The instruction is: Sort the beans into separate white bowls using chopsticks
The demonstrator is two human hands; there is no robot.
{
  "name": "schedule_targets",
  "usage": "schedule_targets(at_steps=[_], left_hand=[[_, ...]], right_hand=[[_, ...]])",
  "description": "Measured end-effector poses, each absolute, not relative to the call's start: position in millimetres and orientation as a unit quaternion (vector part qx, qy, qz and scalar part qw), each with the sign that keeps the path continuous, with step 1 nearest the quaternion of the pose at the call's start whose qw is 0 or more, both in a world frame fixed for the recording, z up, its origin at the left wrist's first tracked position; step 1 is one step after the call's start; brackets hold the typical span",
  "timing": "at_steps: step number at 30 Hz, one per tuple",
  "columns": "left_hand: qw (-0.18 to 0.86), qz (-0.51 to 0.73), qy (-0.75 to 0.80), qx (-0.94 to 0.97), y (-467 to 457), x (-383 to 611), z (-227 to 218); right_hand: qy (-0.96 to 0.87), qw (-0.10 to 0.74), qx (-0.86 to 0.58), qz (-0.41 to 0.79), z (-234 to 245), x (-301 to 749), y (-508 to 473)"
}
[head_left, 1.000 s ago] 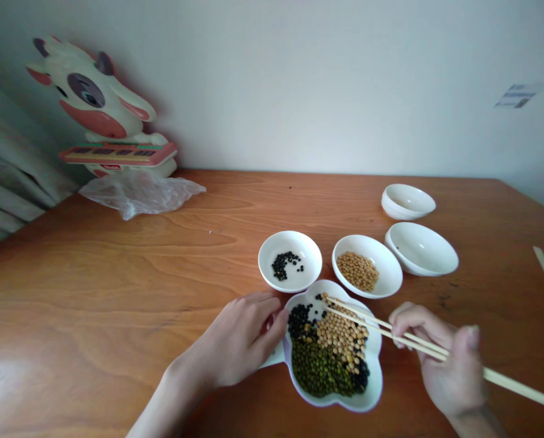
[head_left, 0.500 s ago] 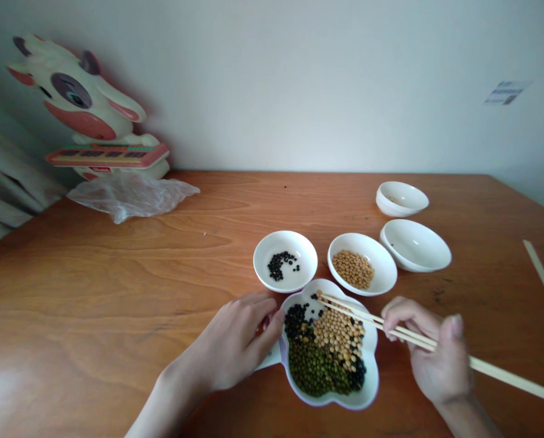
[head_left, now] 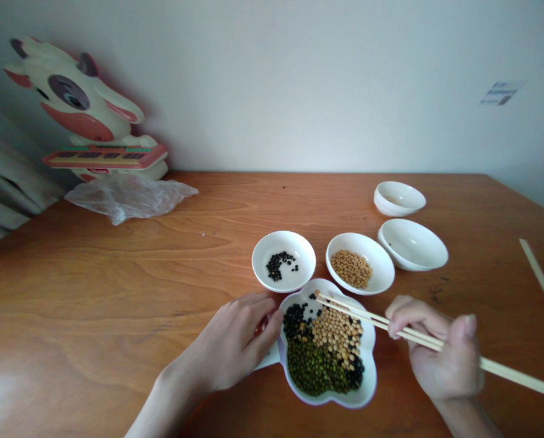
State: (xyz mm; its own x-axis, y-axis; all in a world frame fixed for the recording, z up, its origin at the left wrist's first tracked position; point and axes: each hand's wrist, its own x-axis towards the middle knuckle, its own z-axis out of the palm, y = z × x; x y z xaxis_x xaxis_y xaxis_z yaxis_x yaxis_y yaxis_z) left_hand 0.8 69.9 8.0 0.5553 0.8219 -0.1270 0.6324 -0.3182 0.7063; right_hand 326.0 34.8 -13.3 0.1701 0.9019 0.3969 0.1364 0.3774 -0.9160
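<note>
My right hand [head_left: 440, 347] is closed around a pair of wooden chopsticks [head_left: 372, 317], whose tips meet at a yellow soybean near the top of a flower-shaped white dish [head_left: 367, 371]. Black beans [head_left: 294, 319], soybeans [head_left: 336, 331] and green mung beans [head_left: 317, 368] lie in that dish in rough patches. At the dish's left edge, my left hand [head_left: 240, 337] is closed over its short handle, thumb and fingertips by the rim. Just behind stand a white bowl [head_left: 259, 267] with black beans and a white bowl [head_left: 386, 271] with soybeans.
Two more white bowls stand at the back right, one nearer [head_left: 418, 246] and one farther [head_left: 400, 201]. A pale stick [head_left: 540, 274] lies at the right. On the left, a cow-shaped toy keyboard [head_left: 103, 121] leans by the wall behind a clear plastic bag [head_left: 132, 198].
My right hand has shifted slightly right along the chopsticks' direction, while the tips stay at about the same soybean. The view has drifted slightly; my left hand keeps its place on the dish.
</note>
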Motion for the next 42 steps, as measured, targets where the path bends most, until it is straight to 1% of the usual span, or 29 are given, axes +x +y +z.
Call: schedule_targets(at_steps=[5,9,13,16,22,26,28,42], left_hand=[[0.353,0.135,0.455,0.806,69,-1,6],[0.342,0.140,0.457,0.809,69,-1,6],[0.353,0.130,0.455,0.807,70,0,7],[0.357,0.130,0.453,0.806,71,1,7],[0.364,0.126,0.455,0.803,71,1,8],[0.368,0.123,0.457,0.800,70,1,8],[0.367,0.122,0.458,0.800,70,1,7],[0.359,0.126,0.458,0.803,70,1,8]], right_hand=[[-0.554,0.638,-0.468,0.259,-3,350,43],[-0.513,0.654,-0.509,0.225,-11,387,41],[-0.470,0.655,-0.549,0.222,-23,420,27],[-0.463,0.658,-0.544,0.237,-26,428,17],[-0.488,0.641,-0.517,0.289,-15,388,14],[-0.531,0.585,-0.511,0.339,-10,348,23],[-0.547,0.571,-0.503,0.350,-12,334,26],[-0.585,0.571,-0.473,0.328,-29,323,30]])
